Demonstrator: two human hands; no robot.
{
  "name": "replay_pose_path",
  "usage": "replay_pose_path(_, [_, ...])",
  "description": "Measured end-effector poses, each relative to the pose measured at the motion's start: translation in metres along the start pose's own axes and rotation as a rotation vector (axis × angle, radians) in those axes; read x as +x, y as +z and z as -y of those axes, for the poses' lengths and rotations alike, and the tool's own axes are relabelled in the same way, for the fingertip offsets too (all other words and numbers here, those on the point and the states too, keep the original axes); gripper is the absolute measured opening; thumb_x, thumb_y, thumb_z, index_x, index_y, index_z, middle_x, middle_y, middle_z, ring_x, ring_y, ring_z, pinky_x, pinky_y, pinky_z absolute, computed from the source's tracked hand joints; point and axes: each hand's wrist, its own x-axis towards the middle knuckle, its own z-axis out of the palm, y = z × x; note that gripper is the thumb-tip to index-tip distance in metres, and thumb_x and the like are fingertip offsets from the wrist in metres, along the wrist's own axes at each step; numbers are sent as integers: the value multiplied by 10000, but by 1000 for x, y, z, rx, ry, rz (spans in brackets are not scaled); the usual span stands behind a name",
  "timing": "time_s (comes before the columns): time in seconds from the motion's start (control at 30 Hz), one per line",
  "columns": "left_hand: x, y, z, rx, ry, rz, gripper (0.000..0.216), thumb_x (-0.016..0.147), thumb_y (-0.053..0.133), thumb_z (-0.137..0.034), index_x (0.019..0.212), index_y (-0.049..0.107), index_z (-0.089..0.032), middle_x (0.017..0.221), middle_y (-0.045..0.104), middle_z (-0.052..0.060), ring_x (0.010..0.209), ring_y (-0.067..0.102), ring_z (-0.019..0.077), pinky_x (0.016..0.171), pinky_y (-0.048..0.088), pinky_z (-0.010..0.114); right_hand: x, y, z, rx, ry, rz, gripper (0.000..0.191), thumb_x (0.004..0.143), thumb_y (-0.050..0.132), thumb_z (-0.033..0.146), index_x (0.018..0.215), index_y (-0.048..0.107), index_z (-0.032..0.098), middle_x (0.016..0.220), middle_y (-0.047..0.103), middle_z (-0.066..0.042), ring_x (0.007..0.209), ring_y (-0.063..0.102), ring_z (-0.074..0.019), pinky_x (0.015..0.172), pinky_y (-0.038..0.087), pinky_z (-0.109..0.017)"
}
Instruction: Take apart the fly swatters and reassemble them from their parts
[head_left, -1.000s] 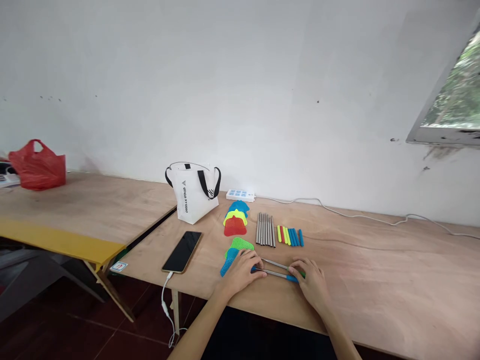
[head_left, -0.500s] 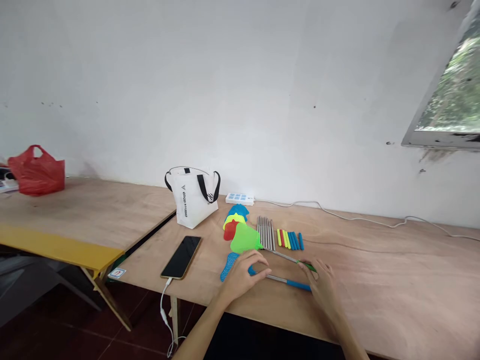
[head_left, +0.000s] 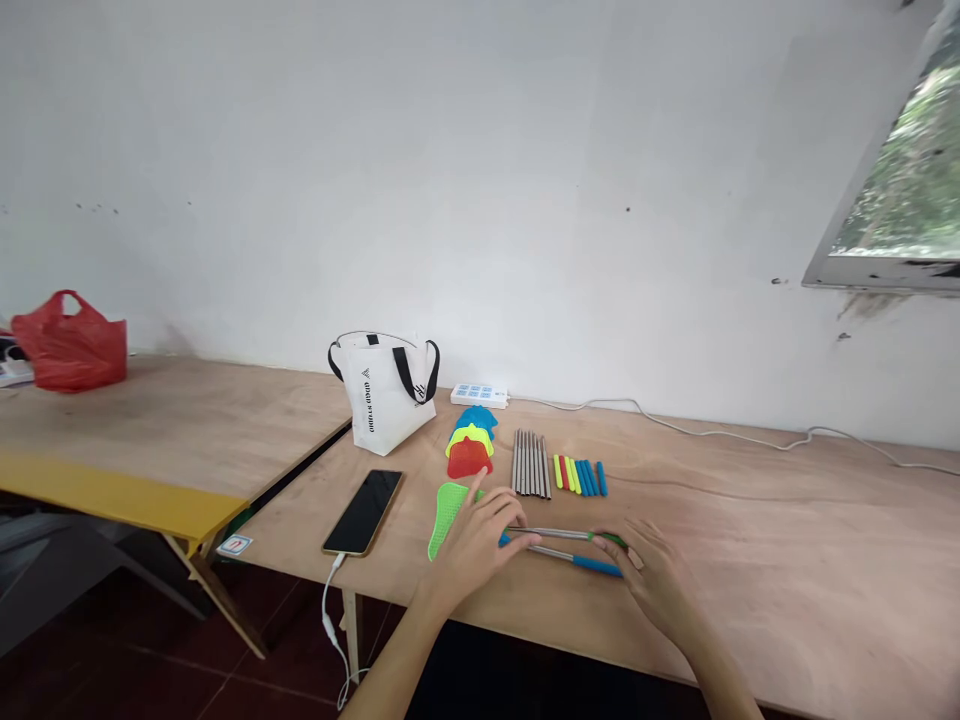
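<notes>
A green fly swatter (head_left: 445, 512) lies lengthwise across both hands, its mesh head showing beyond my left hand (head_left: 480, 530). My left thumb and fingers close around its neck, where the metal rod (head_left: 555, 533) begins. At the other end, my right hand (head_left: 649, 560) grips the green handle. Just below the rod is a blue-handled fly swatter (head_left: 598, 566) on the table, its head hidden behind my left hand. Loose swatter heads in blue (head_left: 477, 415), yellow (head_left: 454, 445) and red (head_left: 469, 458) overlap farther back.
Several metal rods (head_left: 531, 465) lie side by side, with a row of coloured handle grips (head_left: 580, 476) to their right. A phone (head_left: 363, 512) on a cable, a white bag (head_left: 394, 405) and a power strip (head_left: 478, 396) also occupy the table. A red plastic bag (head_left: 71, 345) stands far left.
The green swatter has swung toward me, its head moving down and left from over the red head and rods. My left hand has closed on its neck; the blue swatter's head is now covered.
</notes>
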Motion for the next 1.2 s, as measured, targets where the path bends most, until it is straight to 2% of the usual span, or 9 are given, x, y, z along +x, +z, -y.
replay_pose_path(0.17, [0,0,-1,86,28,-4,265,1048,502,-306,820,599,-209,927,685,-6,1105,615,180,1240,223,515,-2,-8,-3,-55,-2,44,319,1044,426,445,1015,717,316,1009,759,-25,898,696,-206,857,486,-363])
replay_pose_path(0.3, [0,1,-1,111,58,-8,284,1042,502,-295,787,597,-212,822,662,-6,973,619,182,1168,337,485,-2,-10,19,-208,-77,46,332,1060,391,393,1079,713,315,1014,763,-33,940,687,-211,1015,382,-429])
replay_pose_path(0.43, [0,-1,-8,120,115,-24,284,1030,516,-304,774,602,-216,783,658,-1,923,615,190,1124,368,470,-1,1,45,-289,-127,5,382,1065,388,428,946,718,278,844,738,-34,789,658,-197,837,389,-352])
replay_pose_path(0.53, [0,-5,-8,125,169,-31,265,1025,530,-291,783,604,-214,786,664,-5,914,615,181,1108,368,438,0,6,47,-303,-145,9,456,1083,347,390,790,669,254,705,676,-14,687,607,-179,730,338,-325])
replay_pose_path(0.67, [-2,-17,4,134,180,-52,258,1025,545,-283,786,615,-213,790,672,-15,957,614,179,1111,337,425,-1,-8,17,-309,-150,33,449,1076,359,420,800,679,267,764,708,-18,736,620,-180,782,337,-327])
replay_pose_path(0.8, [-4,-33,20,160,150,-58,246,1022,565,-306,808,654,-225,848,694,-19,1006,608,187,1135,289,442,-7,-37,-37,-322,-99,-22,459,1039,394,540,834,721,289,804,740,-23,778,638,-198,894,351,-368])
replay_pose_path(0.93, [-7,-41,27,204,112,-56,223,998,613,-325,808,686,-235,979,695,-9,1064,597,194,1140,289,452,-21,-59,-81,-334,-58,-124,487,1004,392,637,886,732,308,842,757,-20,793,659,-216,893,356,-400])
replay_pose_path(1.1, [-7,-44,29,239,67,-97,244,974,647,-398,790,687,-244,1235,653,4,1237,542,232,1207,222,522,-33,-69,-97,-323,31,-149,544,979,368,705,890,718,298,896,763,-39,823,671,-237,896,365,-425])
replay_pose_path(1.2, [-8,-47,35,208,7,-211,155,979,626,-428,1005,701,-295,1397,572,17,1356,463,261,1244,136,570,-36,-72,-97,-319,117,-149,557,969,364,718,899,720,295,895,763,-41,792,667,-227,888,383,-421])
